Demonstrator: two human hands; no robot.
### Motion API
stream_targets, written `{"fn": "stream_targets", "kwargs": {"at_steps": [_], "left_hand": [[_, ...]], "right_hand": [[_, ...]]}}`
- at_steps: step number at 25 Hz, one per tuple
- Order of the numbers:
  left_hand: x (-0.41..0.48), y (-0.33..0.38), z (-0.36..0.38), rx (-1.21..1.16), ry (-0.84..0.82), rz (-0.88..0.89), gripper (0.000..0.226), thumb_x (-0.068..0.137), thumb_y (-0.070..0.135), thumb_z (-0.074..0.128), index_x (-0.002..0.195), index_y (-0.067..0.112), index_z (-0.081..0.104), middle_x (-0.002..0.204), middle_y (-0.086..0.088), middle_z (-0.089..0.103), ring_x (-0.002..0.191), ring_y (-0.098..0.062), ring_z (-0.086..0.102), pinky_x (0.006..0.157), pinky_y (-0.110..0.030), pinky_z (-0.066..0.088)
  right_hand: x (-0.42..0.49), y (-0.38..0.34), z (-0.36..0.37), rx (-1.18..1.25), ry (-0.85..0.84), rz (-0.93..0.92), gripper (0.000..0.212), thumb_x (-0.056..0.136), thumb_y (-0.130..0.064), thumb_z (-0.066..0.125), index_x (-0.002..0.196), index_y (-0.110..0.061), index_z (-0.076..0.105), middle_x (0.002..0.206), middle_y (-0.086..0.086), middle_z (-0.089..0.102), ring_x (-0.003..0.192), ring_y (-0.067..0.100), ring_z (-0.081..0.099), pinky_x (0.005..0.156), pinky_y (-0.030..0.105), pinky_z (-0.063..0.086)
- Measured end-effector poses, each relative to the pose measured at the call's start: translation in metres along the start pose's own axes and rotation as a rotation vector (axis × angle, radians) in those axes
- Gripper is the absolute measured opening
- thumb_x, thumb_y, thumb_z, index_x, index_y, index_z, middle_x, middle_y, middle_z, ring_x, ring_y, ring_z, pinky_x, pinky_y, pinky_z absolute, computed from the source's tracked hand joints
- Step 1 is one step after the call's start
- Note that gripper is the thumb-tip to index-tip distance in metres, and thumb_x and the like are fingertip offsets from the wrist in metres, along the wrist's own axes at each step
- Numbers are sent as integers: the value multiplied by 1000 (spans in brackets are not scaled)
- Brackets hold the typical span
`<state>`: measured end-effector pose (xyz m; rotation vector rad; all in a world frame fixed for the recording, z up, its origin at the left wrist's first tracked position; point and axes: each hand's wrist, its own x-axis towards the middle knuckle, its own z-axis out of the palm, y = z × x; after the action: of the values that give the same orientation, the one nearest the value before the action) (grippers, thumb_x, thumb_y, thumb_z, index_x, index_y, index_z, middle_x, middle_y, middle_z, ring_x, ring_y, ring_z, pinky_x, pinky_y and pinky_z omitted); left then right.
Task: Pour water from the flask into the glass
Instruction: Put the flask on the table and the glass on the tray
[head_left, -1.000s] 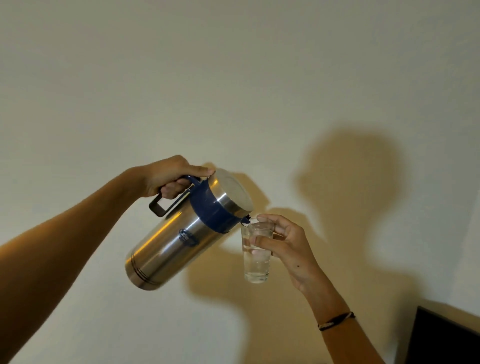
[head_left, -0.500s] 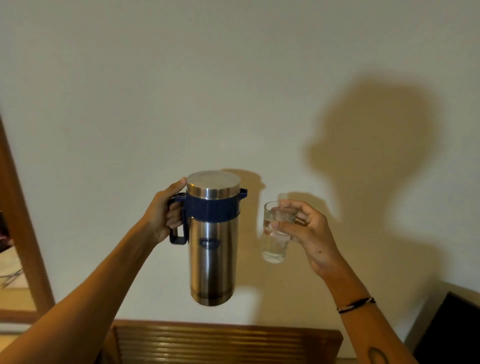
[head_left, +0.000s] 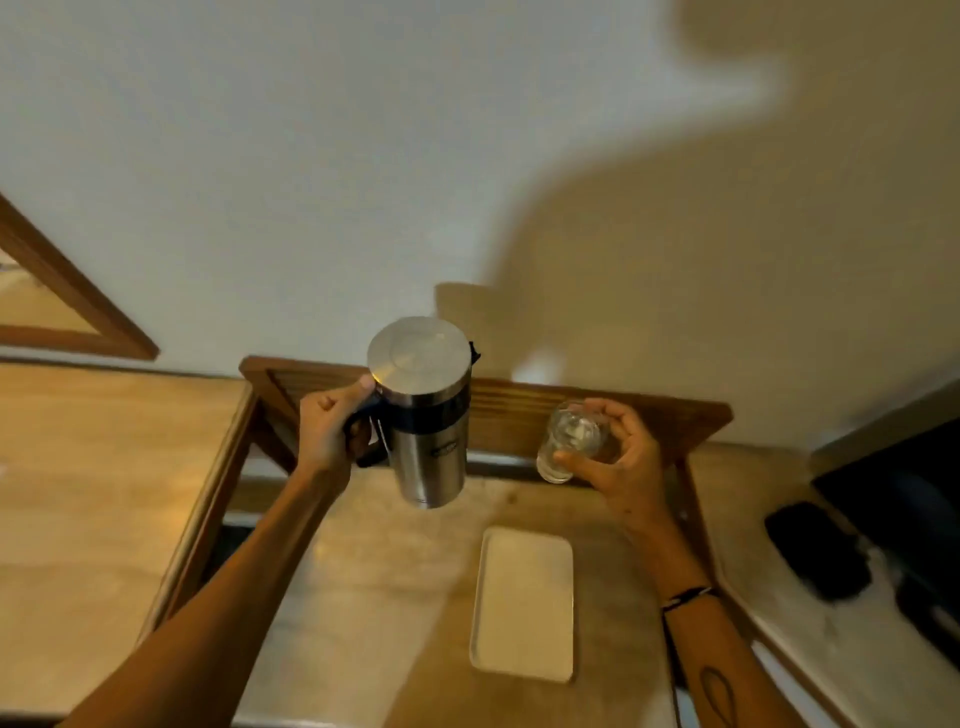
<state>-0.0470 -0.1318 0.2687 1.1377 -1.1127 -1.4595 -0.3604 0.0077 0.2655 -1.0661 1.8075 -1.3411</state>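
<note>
While held upright, the steel flask (head_left: 427, 415) wears a navy collar.

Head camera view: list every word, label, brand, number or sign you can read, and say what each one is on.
No text here can be read.
Flask, held by the left hand: a small dark oval badge on the steel body, too blurred to read.
Glass in the right hand: no marking visible.
White tray on the table: blank.
Dark object at the right: no lettering visible.
</note>
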Motion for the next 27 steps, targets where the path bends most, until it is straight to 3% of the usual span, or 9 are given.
{"fn": "stream_targets", "kwargs": {"at_steps": [2,3,7,12,15,18,21,23,27], "left_hand": [[-21,-81,-19,56,47,-66,82,79,63,87,55,-8,55,38,6,45,34,-11,40,41,-19,38],[-27,-120,-28,80,59,-95,78,76,68,88,51,1,56,38,4,46,34,-13,41,41,-20,41],[-58,-235,-59,195,134,-233,77,77,71,85,51,5,56,40,-1,49,37,-17,45,43,-26,49],[-74,-339,-70,217,171,-280,57,86,45,79,46,11,57,39,2,48,37,-15,44,45,-26,44],[-77,-368,-68,197,158,-248,53,89,38,78,48,11,59,41,1,49,39,-14,46,46,-32,42],[-81,-385,-70,213,138,-225,53,90,44,83,53,12,63,43,-3,50,41,-15,50,51,-34,52],[-91,-392,-77,291,85,-182,40,93,43,81,58,25,72,48,4,57,48,-28,55,54,-50,53],[-99,-393,-82,321,57,-142,32,94,34,75,62,30,75,50,8,59,49,-25,54,53,-54,49],[-111,-392,-91,325,51,-161,27,94,28,66,69,26,75,51,6,58,51,-12,54,62,-46,61]], "right_hand": [[-19,75,24,-47,-20,126,76,69,3,103,128,-26,66,125,-11,77,116,3,73,96,30,65],[-27,111,34,-55,-37,163,76,69,-1,104,129,-28,66,125,-15,77,117,4,73,97,29,65],[-56,235,70,-153,-88,364,75,75,-4,103,133,-25,60,135,4,71,125,29,70,105,45,62],[-87,356,97,-255,-170,508,79,78,2,97,144,-14,56,137,1,65,129,27,64,112,51,57],[-93,386,102,-293,-185,512,80,80,5,94,147,-11,53,137,-2,62,129,22,60,113,45,56],[-95,403,107,-321,-192,496,80,83,2,94,148,-12,51,140,-5,58,133,21,57,113,37,50],[-100,409,111,-344,-185,486,81,84,0,95,151,-12,51,148,4,60,138,26,56,118,42,50],[-101,409,111,-358,-184,483,81,85,-1,94,152,-12,51,152,10,61,141,30,56,121,48,51],[-103,401,109,-407,-217,473,86,87,-4,94,157,-12,47,158,11,58,144,28,54,124,55,50]]}}
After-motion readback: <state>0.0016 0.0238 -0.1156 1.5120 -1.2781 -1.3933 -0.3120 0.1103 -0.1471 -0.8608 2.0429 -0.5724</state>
